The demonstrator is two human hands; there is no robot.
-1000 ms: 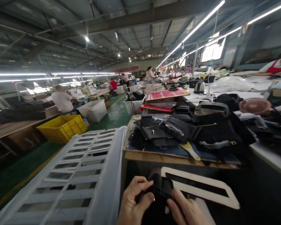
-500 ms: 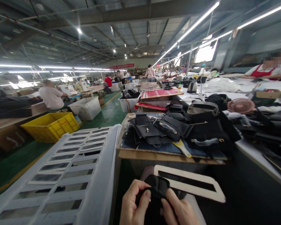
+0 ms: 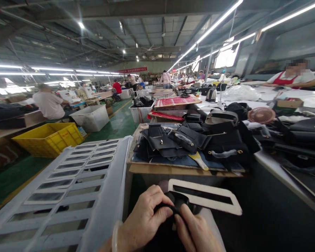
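Observation:
My left hand [image 3: 144, 220] and my right hand [image 3: 195, 232] both grip one small black leather piece [image 3: 177, 203] at the bottom centre of the view. Fingers and thumbs pinch its folded top edge. A pale bangle circles my left wrist. Just beyond the piece lies a white rectangular frame template [image 3: 203, 196] with a long slot. Farther off, a brown board [image 3: 183, 170] carries a heap of black bag parts [image 3: 199, 141] with gold fittings.
A white slotted plastic crate [image 3: 76, 189] stands to the left. A yellow bin [image 3: 48, 139] and white tubs sit on the green floor aisle. Long tables at right hold bags and a pink fan [image 3: 261, 114]. Other workers sit and stand at distant benches.
The view has tilted and shifted right, so the scene slid left. My hands have closed more over the black piece, and my left wrist now shows.

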